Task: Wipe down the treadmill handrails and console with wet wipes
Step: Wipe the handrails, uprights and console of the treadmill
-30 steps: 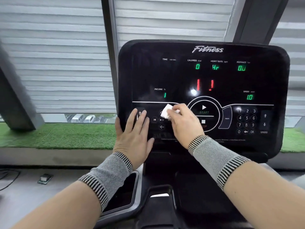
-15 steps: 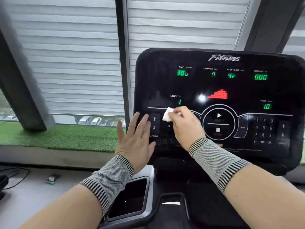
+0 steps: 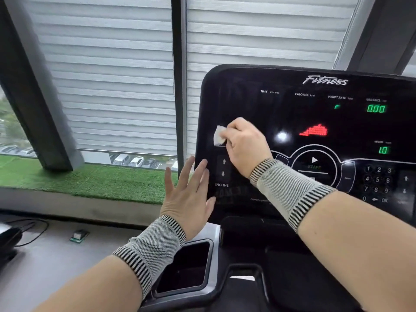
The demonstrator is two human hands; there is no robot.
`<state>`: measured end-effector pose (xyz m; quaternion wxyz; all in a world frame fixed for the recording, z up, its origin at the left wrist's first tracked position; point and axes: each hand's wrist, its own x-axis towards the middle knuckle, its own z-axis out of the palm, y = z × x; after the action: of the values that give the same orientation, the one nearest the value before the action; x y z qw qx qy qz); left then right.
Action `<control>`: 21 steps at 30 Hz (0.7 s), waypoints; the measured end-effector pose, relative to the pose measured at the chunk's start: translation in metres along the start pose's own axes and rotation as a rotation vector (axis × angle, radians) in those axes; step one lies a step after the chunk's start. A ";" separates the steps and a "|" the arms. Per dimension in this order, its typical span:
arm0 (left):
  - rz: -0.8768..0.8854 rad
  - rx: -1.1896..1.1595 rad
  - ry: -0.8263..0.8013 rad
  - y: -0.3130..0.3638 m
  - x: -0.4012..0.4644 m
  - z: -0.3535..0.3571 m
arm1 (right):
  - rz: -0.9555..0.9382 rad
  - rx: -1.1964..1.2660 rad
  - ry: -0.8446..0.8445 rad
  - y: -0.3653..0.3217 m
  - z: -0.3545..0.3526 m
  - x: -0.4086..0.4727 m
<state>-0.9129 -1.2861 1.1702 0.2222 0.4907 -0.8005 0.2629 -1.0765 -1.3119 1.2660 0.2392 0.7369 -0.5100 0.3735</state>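
Note:
The black treadmill console point(image 3: 292, 91) fills the right half of the view, with lit green and red readouts. My right hand point(image 3: 244, 146) pinches a small folded white wet wipe point(image 3: 218, 135) and presses it on the console's left part, just above the INCLINE arrow buttons point(image 3: 223, 168). My left hand point(image 3: 186, 199) is spread with straight fingers at the console's lower left edge, its fingertips by the rim. Both wrists wear grey knit bands. No handrail is in sight.
A black cup holder point(image 3: 184, 269) in a grey tray sits below my left wrist. Behind are white blinds point(image 3: 108, 75), a dark window post point(image 3: 179, 75), a slanted column point(image 3: 38, 104) and a strip of green turf point(image 3: 90, 183). A cable point(image 3: 33, 230) and a small device point(image 3: 78, 235) lie on the floor.
My right hand has carried the wipe up and left across the console, from the media buttons to above the INCLINE arrows. My left hand slid left toward the edge. The view panned left.

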 end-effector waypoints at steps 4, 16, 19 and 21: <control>-0.002 -0.002 0.025 -0.004 -0.001 -0.001 | 0.041 -0.112 -0.074 0.007 0.005 0.007; 0.021 0.021 -0.021 0.004 -0.017 0.005 | -0.195 -0.037 -0.281 -0.012 0.019 -0.090; 0.039 0.009 -0.015 0.007 -0.017 0.003 | -0.249 -0.046 -0.314 0.002 0.008 -0.101; 0.045 -0.021 -0.003 0.009 -0.016 0.001 | -0.243 -0.086 -0.311 0.012 -0.005 -0.108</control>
<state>-0.9142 -1.2728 1.1585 0.2203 0.4707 -0.8143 0.2584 -1.1107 -1.2507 1.1827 0.2321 0.8309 -0.4638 0.2017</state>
